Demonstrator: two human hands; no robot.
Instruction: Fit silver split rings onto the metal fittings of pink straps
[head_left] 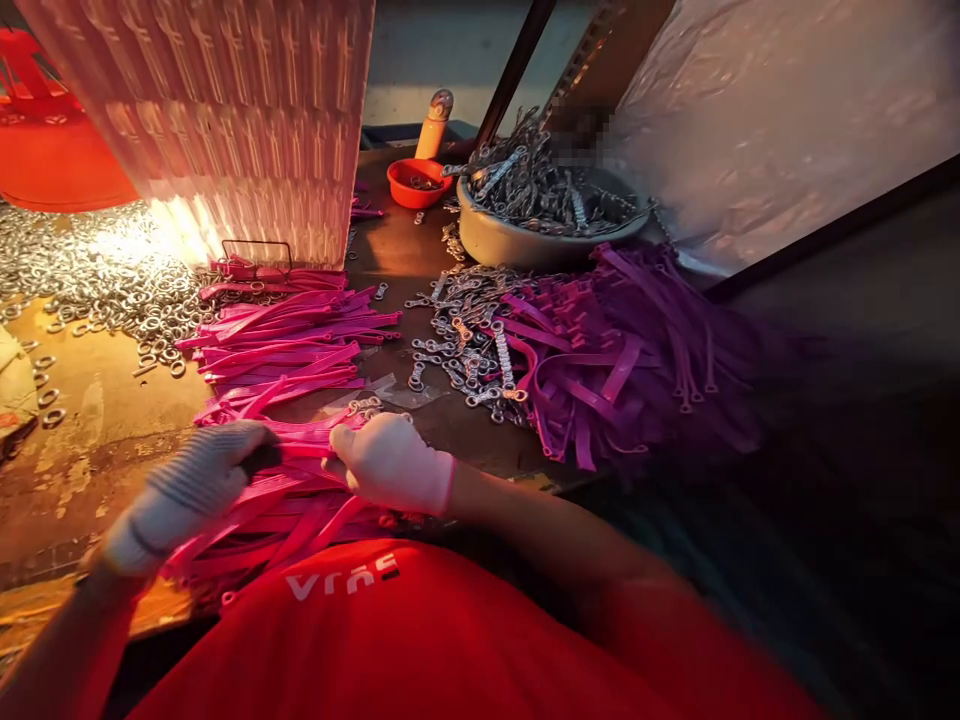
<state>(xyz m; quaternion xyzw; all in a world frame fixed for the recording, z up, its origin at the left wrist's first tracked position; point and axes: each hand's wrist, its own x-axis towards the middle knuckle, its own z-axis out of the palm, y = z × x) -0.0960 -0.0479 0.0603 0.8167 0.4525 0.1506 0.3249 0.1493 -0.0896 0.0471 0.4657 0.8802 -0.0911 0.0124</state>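
Note:
My left hand (202, 475), in a striped grey glove, is closed on one end of a pink strap (304, 448). My right hand (396, 462), in a white glove, pinches that strap near its other end, so it spans level between the two hands. Whether more than one strap is held cannot be made out. Below and in front of my hands lie more pink straps (289, 335) in layered bunches. A few small metal links (365, 405) rest just beyond my right hand.
Loose metal rings (97, 270) cover the left of the table, by a ribbed clear plastic panel (247, 130). Purple straps (600, 350) and metal chain pieces (457, 345) are heaped at right. Behind them stand a grey basin (510, 240) of chains, a red bowl (411, 195) and a bottle (432, 130).

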